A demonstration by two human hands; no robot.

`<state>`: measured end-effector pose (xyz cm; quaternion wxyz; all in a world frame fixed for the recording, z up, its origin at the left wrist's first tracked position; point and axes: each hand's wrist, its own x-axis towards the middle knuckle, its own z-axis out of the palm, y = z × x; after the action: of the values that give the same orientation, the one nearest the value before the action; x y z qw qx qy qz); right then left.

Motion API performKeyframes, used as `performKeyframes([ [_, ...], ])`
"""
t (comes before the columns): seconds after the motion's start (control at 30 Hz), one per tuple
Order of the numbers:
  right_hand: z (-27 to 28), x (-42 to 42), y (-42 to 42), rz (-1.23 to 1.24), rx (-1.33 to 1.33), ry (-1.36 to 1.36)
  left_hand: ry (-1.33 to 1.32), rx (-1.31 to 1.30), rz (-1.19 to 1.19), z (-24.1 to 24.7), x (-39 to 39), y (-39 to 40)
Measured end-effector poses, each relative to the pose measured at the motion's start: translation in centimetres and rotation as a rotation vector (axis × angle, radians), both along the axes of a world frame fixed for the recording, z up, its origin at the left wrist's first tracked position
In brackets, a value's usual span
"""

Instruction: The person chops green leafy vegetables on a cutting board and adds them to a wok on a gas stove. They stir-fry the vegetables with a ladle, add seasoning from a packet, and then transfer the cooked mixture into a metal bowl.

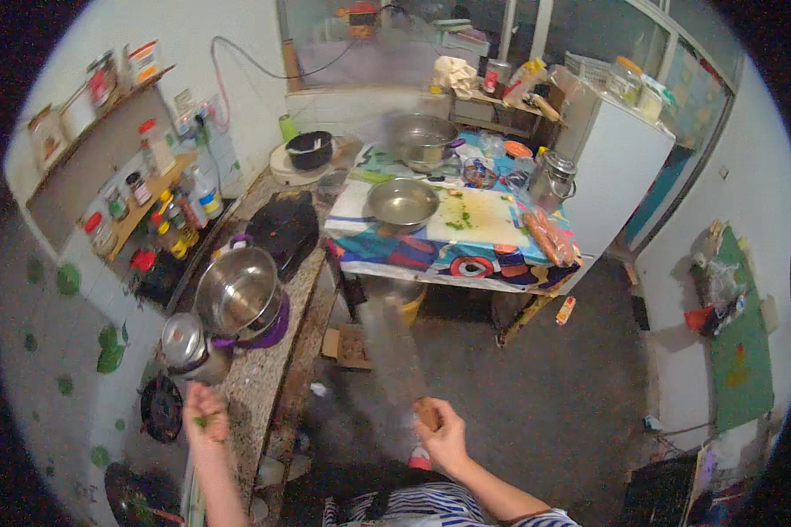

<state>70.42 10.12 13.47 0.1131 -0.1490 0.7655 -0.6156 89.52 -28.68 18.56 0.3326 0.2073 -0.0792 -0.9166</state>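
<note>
My right hand (pixel 440 431) grips the wooden handle of a large knife (pixel 395 349); its broad blade is blurred and points away from me over the floor. At the lower left, my left hand (pixel 207 414) is above the stone counter's near part, palm partly up with fingers curled, and bits of chopped green leaf (pixel 201 421) lie in it. Just beyond that hand stands a lidded metal pot (pixel 183 339). A steel basin (pixel 238 290) sits farther along the counter. On the table, a metal bowl (pixel 403 203) stands beside a white cutting board (pixel 484 217) with scattered chopped greens.
The granite counter (pixel 240 369) runs along my left, with bottles (pixel 178 224) on wall shelves above. Ahead, the cloth-covered table (pixel 422 253) carries a large steel pot (pixel 424 138), a metal canister (pixel 554 176) and bagged sausages (pixel 548 237). A cardboard box (pixel 349 347) lies below.
</note>
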Motion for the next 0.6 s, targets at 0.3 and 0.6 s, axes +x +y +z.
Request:
performKeyframes([
  [0.3, -3.7, -23.6, 6.3, -0.287, -0.122, -0.23, -0.35, -0.243, -0.453, -5.7, -33.8, 14.6],
  [0.6, -4.2, -43.1, 8.8, -0.382, 0.2, -0.008, -0.355, -0.635, -0.539, -11.6, -66.1, 19.9],
])
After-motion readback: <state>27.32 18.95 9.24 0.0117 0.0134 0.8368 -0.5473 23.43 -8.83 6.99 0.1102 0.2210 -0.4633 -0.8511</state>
